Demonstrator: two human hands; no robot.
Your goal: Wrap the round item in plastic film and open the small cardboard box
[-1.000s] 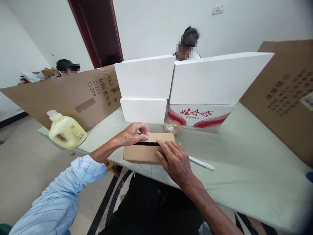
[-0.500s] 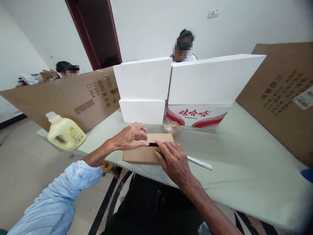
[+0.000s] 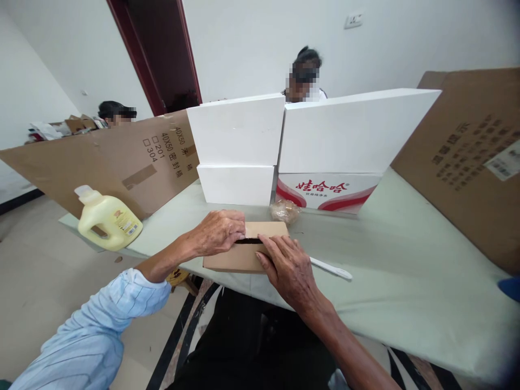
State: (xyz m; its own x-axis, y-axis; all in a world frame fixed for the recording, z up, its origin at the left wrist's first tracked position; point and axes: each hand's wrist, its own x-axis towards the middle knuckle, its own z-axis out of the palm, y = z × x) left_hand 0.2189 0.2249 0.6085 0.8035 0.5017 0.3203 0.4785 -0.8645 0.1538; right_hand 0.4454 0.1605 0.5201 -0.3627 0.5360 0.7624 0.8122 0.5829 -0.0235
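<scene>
A small brown cardboard box (image 3: 238,260) lies on the pale green table (image 3: 406,254) near its front edge. My left hand (image 3: 219,232) rests on the box's top left, fingers curled over the flap at the dark gap between the flaps. On the near right part of the box my right hand (image 3: 286,268) lies flat, fingers stretched toward the same gap. A small clear-wrapped bundle (image 3: 285,210) sits just behind the box. To the right of my right hand lies a white flat tool (image 3: 331,268).
White foam boards (image 3: 239,130) and a red-printed carton (image 3: 327,189) stand behind the box. Large cardboard sheets (image 3: 101,162) lean at left and right. A yellow jug (image 3: 108,223) sits at the table's left corner. Two other people sit behind the barriers.
My left hand has slid further over the top flap and pressed it lower, narrowing the dark gap. My right hand has stayed on the box.
</scene>
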